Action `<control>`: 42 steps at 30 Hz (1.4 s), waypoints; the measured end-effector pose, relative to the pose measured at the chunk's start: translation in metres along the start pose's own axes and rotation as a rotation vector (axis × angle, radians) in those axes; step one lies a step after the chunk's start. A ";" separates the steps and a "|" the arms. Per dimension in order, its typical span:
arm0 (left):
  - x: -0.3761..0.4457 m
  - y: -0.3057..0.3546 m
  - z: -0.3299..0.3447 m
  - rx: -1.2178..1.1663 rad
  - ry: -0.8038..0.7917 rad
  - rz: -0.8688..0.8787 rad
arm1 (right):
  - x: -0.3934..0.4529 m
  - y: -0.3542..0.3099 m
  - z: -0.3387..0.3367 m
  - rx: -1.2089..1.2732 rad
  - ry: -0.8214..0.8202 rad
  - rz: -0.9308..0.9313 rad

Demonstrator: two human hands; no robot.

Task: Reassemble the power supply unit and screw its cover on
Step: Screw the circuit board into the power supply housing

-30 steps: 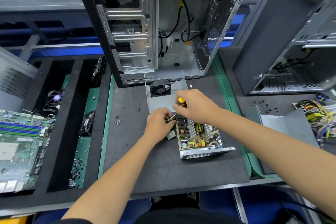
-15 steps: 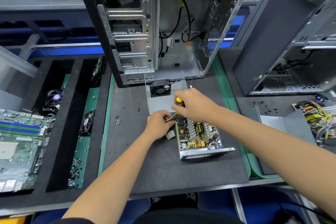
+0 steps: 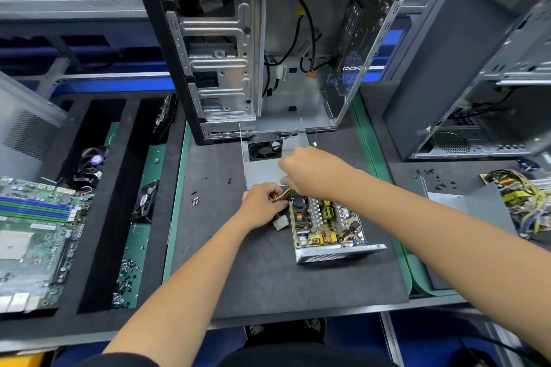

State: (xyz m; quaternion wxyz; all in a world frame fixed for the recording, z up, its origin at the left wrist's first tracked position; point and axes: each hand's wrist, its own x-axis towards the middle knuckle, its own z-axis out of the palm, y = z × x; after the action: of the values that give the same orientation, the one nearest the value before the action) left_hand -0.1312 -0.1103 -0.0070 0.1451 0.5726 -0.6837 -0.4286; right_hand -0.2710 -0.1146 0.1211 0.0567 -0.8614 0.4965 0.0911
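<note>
Black foam mat [image 3: 262, 271] on green bench [image 3: 176, 217] holds open power supply [image 3: 325, 226].

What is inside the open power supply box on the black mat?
Inside the power supply box sits a circuit board with heatsinks, coils and capacitors. The left hand grips the wire bundle; the right hand covers the far corner.

The screwdriver's yellow tip no longer shows above the right hand [image 3: 313, 171].
</note>
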 end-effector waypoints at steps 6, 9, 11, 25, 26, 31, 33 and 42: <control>-0.001 0.001 0.002 0.036 0.000 0.002 | 0.000 -0.005 -0.003 -0.134 -0.089 -0.033; -0.001 0.001 0.000 0.025 -0.004 0.002 | -0.001 -0.007 -0.013 -0.041 -0.205 -0.075; -0.001 0.002 0.000 0.025 -0.010 -0.002 | -0.001 -0.010 -0.016 -0.086 -0.187 -0.062; 0.000 0.006 -0.006 -0.012 -0.050 -0.032 | -0.003 -0.018 -0.017 -0.129 -0.170 -0.042; 0.000 0.007 -0.006 -0.011 -0.052 -0.030 | -0.002 -0.019 -0.018 -0.146 -0.160 -0.038; -0.001 0.009 -0.007 -0.013 -0.069 -0.032 | -0.002 -0.019 -0.015 -0.219 -0.139 -0.027; -0.001 0.008 -0.007 -0.011 -0.075 -0.031 | -0.004 -0.016 -0.011 -0.211 -0.123 -0.002; 0.001 0.004 -0.008 -0.001 -0.100 -0.021 | -0.003 -0.017 -0.015 -0.157 -0.127 -0.025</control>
State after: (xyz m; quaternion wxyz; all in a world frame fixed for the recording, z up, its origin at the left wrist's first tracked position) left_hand -0.1288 -0.1151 0.0010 0.1064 0.5575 -0.6839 -0.4584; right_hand -0.2563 -0.1065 0.1364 0.0218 -0.8619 0.4723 0.1833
